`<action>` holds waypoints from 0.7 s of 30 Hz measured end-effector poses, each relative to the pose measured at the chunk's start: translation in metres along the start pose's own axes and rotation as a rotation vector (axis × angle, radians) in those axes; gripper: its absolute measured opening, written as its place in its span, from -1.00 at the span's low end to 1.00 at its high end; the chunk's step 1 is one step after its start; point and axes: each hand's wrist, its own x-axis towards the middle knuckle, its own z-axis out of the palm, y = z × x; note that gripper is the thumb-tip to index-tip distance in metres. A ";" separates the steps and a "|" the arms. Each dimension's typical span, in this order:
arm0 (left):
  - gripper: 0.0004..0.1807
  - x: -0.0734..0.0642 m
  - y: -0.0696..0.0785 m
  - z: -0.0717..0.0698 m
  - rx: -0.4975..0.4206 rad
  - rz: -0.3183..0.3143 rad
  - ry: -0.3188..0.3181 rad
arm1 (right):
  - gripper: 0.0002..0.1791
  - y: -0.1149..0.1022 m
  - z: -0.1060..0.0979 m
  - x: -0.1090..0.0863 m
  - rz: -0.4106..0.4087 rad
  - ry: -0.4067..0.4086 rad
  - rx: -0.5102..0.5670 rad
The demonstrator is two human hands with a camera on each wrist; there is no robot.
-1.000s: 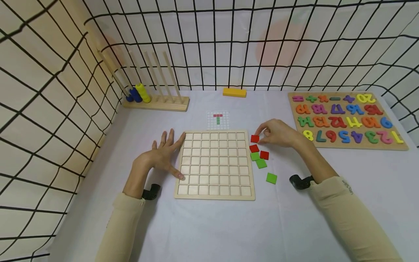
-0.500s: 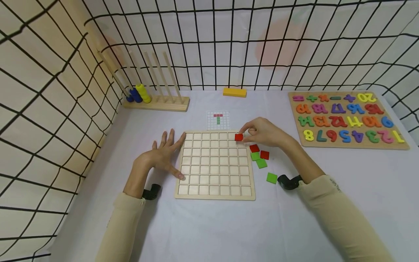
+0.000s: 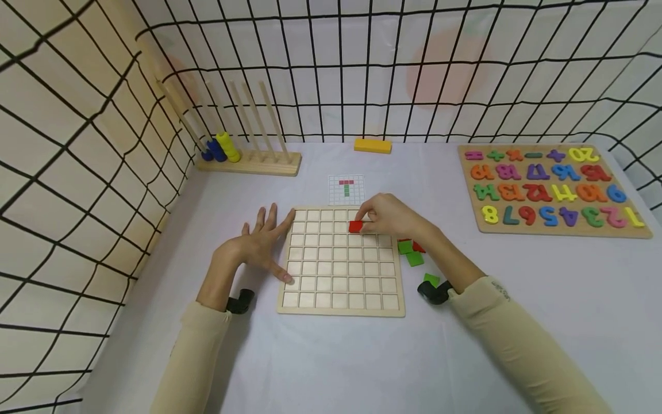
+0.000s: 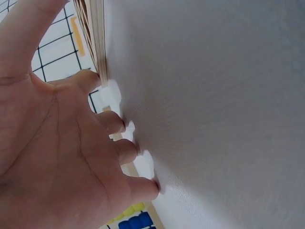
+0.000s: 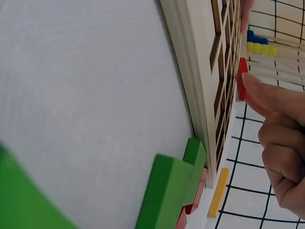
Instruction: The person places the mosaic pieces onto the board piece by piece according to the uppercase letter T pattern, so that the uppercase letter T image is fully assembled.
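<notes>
A wooden grid board [image 3: 340,313] with square cells lies on the white table. My left hand [image 3: 261,246] rests at its left edge with fingers spread, thumb and index finger touching the frame; in the left wrist view the left palm [image 4: 52,143] faces the camera. My right hand [image 3: 390,215] pinches a red square tile [image 3: 355,226] between thumb and fingers, over an upper cell right of the board's middle. The right wrist view shows this red tile [image 5: 242,78] tilted close over the grid. Beyond the board lies a printed card [image 3: 346,190] with a red and green T pattern.
Several green tiles [image 3: 414,259] and red ones, partly hidden by the right arm, lie right of the board. A number puzzle board [image 3: 558,229] is at the right. A pegged bead stand [image 3: 248,165] and a yellow block [image 3: 372,146] stand before the black net.
My right hand has carried the red tile left from beside the board, over its upper right corner, to a cell further in. The left hand has stayed in place.
</notes>
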 end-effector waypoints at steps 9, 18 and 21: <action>0.68 0.000 0.000 -0.001 0.005 -0.003 -0.009 | -0.74 -0.003 0.005 0.004 0.011 0.016 -0.040; 0.68 -0.002 0.001 -0.002 -0.020 0.012 -0.025 | -0.73 0.002 0.005 0.003 -0.008 0.019 -0.049; 0.69 -0.002 0.000 -0.002 -0.019 0.006 -0.023 | -0.71 0.004 0.004 0.003 -0.005 0.005 -0.035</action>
